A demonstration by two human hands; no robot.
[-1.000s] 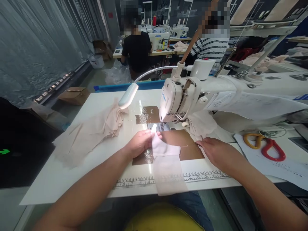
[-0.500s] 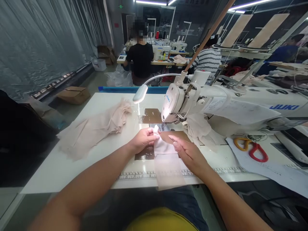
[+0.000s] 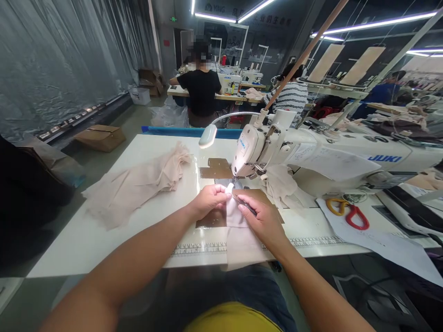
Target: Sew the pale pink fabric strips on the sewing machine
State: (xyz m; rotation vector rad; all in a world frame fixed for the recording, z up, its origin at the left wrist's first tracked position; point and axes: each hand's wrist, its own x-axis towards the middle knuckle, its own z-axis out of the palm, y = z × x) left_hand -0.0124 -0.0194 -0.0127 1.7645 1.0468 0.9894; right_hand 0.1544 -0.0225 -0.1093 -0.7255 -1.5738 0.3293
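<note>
Pale fabric [image 3: 236, 217] overhangs the front edge of the surface [image 3: 204, 236]; your right hand [image 3: 266, 219] hides part of its right side. Those fingers grip a slim dark tool [image 3: 248, 205], type unclear. Your left hand [image 3: 209, 201] pinches the fabric's top; a gap separates it from the cloth pile [image 3: 138, 186]. Needle area under the sewing machine [image 3: 243, 151]: hard to read.

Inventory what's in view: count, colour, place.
Table: 1, white, centre
Cloth piece: 1, pale pink, over near edge
Cloth heap: 1, beige, table's left
Near sewing machine: 1, white, table's right
Gooseneck lamp: 1, white, left of machine
Handle loops: 2, yellow and red, on paper
Curtain: 1, grey, far left
People: 3+, black, striped, blue tops, background
Slim tool: 1, dark, right hand
Left hand: 1, bare, pinching cloth piece
Right hand: 1, bare, holding tool
</note>
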